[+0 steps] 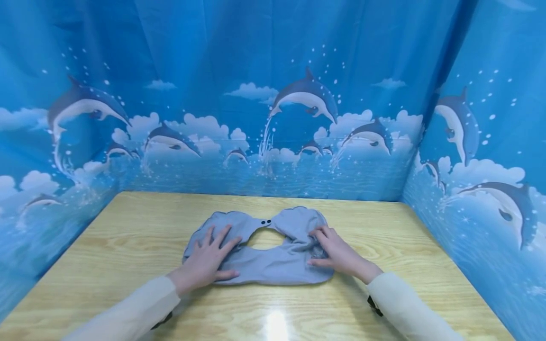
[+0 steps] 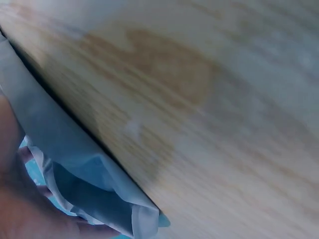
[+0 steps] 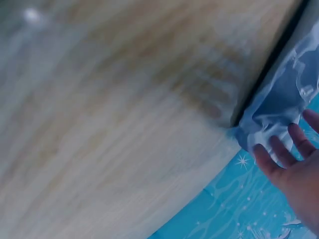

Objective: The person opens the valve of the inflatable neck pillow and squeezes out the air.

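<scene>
A flat, soft grey neck pillow (image 1: pixel 268 265) with a round hole in its middle lies on the table. Two dark snap buttons (image 1: pixel 266 222) sit on its narrow far side, above the hole. My left hand (image 1: pixel 206 260) rests on its left part with the fingers spread and the thumb along the near edge. On the right part, my right hand (image 1: pixel 341 251) touches the wrinkled fabric, fingers apart and slightly bent. A shiny crumpled patch (image 1: pixel 319 251) shows beneath that palm. In the right wrist view the fingers (image 3: pixel 284 152) spread over the pillow's edge (image 3: pixel 279 114).
The wood-grain table (image 1: pixel 141 237) extends around the pillow on all sides. A blue curtain printed with dolphins (image 1: pixel 304 94) encloses the back and both sides. Bright light reflects off the table's front (image 1: pixel 276 327).
</scene>
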Available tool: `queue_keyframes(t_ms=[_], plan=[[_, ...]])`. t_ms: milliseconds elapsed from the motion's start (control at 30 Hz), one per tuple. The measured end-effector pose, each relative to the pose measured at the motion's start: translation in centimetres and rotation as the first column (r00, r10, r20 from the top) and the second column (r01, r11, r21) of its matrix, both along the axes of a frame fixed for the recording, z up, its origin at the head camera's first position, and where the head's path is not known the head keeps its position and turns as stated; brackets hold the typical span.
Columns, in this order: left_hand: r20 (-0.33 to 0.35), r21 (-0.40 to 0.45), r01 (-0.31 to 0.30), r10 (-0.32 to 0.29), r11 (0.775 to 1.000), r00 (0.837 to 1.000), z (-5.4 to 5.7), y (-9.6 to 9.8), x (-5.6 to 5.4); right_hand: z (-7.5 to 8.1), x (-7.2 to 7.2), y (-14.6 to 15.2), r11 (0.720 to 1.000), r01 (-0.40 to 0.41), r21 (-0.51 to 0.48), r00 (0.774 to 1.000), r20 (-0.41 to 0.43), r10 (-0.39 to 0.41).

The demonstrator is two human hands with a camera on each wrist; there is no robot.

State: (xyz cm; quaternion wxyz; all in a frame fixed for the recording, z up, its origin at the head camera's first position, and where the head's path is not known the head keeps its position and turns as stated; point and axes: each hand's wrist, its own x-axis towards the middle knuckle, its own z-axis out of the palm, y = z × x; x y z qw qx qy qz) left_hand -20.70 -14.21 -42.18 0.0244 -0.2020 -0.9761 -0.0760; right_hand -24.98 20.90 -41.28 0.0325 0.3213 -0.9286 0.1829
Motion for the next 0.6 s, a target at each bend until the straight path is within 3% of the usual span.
queue_keyframes(t_ms=[600], plan=[[0.028, -0.117, -0.093, 0.097, 0.989, 0.995, 0.3, 0.2, -1.4, -0.4, 0.1, 0.2, 0.994, -0.028, 0.110, 0.981, 0.194, 0.006]])
